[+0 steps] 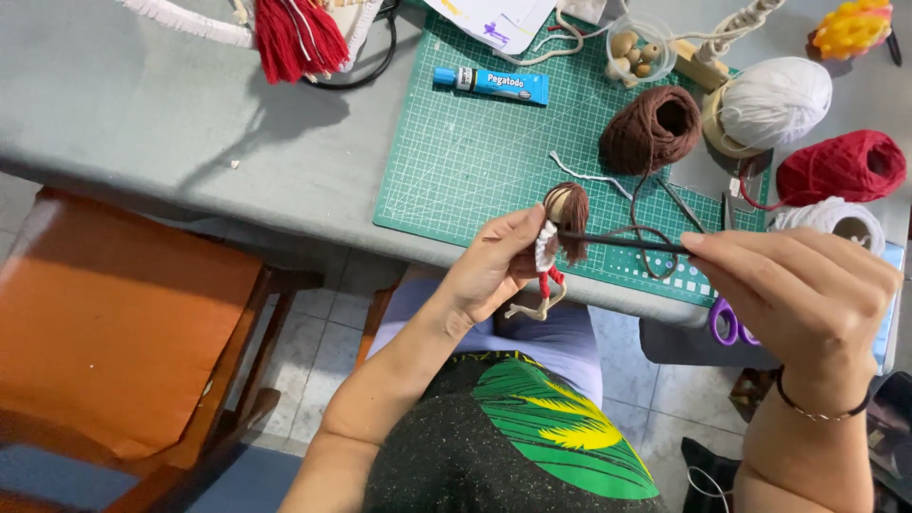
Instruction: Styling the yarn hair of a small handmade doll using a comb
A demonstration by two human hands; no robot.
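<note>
Two hands work over the near edge of the green cutting mat (456, 161). Your left hand (494, 271) has its grip closed around a small yarn doll (556, 242), held just off that edge above your lap. Your right hand (807, 294) pinches a dark strand of brown yarn (617, 241), pulled taut across to the doll's brown hair. On the mat's far right sits the brown yarn ball (651, 128); a blue glue tube (491, 84) lies near its top. Beyond the mat's right side, on the bench (142, 104), rest a white yarn ball (777, 102) and a red yarn ball (844, 166).
</note>
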